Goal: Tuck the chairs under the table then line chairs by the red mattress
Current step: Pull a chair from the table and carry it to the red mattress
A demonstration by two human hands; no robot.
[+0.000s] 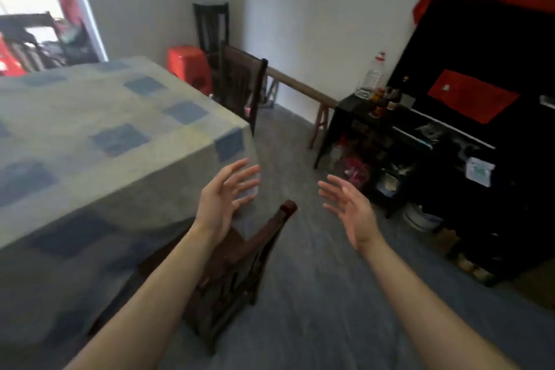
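Observation:
A table (99, 141) under a pale checked cloth fills the left half of the view. A dark wooden chair (240, 264) stands at its near side right below me, its seat partly under the cloth. My left hand (225, 198) hovers open above this chair's back, not touching it. My right hand (348, 210) is open too, to the right of the chair over bare floor. A second dark chair (240, 81) stands at the table's far corner. A third chair (211, 27) is against the back wall. No red mattress is in view.
A red plastic stool (187, 64) sits by the back wall. A wooden bench (303, 90) runs along the right wall. A black cabinet (468, 117) with red cloth, bottles (371, 78) and clutter stands on the right. Grey floor lies between table and cabinet.

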